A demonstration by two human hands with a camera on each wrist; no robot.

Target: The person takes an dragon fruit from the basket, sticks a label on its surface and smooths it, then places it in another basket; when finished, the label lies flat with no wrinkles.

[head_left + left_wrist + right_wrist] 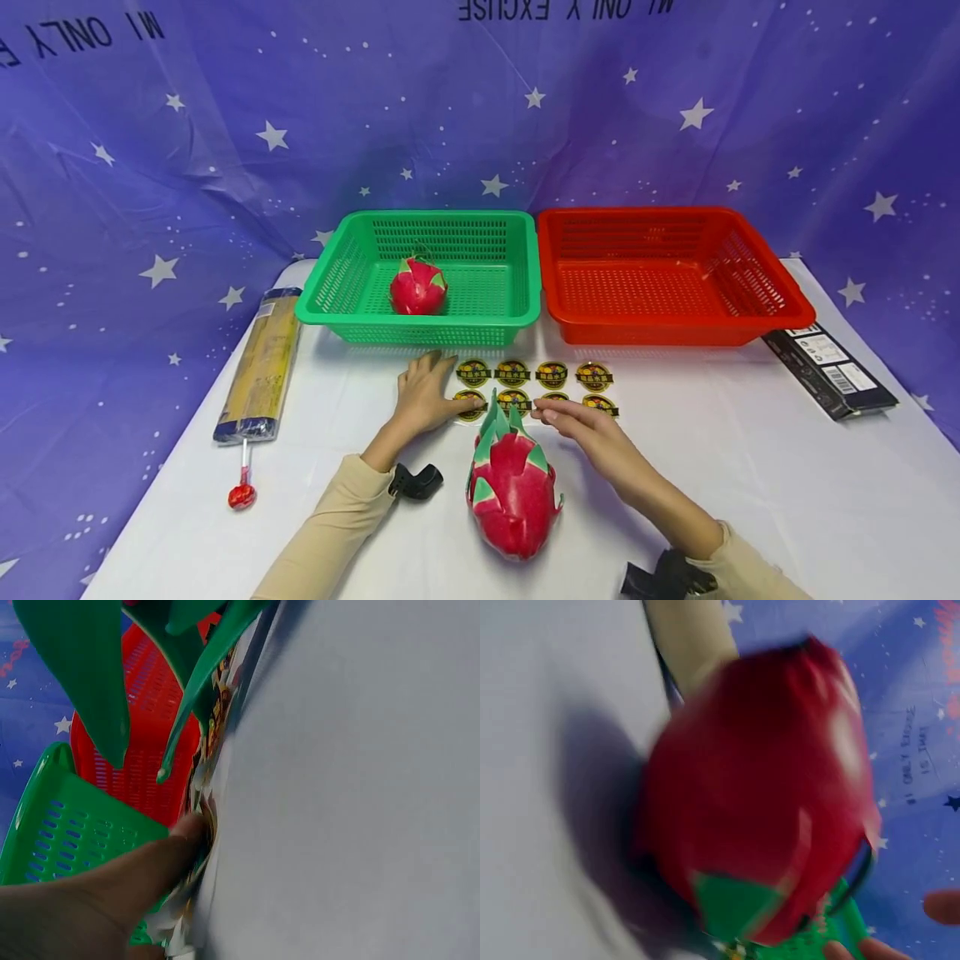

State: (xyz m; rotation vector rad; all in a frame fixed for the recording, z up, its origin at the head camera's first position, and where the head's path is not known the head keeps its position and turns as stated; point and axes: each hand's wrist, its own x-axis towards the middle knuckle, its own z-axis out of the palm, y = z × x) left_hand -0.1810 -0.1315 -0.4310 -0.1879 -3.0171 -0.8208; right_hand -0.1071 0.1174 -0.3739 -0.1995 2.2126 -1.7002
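A clear sheet of round black-and-gold stickers (512, 372) lies on the table. At its left edge my left hand (423, 396) rests with fingers spread, the thumb (169, 851) pressing on a lower sticker. My right hand (600, 442) hovers at the lower row, its fingertips close to the stickers; in the right wrist view thumb and fingers stand apart, with nothing seen between them. Between the forearms lies a red dragon fruit (516, 500), its green leaves pointing at the sheet and partly covering the lower row. It fills much of the right wrist view.
Behind the sheet stand a green basket (420, 320) with a smaller dragon fruit (417, 288) in it and a red basket (675, 327). A wrapped yellow package (262, 367) and a red lollipop (242, 495) lie left. A black box (832, 375) lies right.
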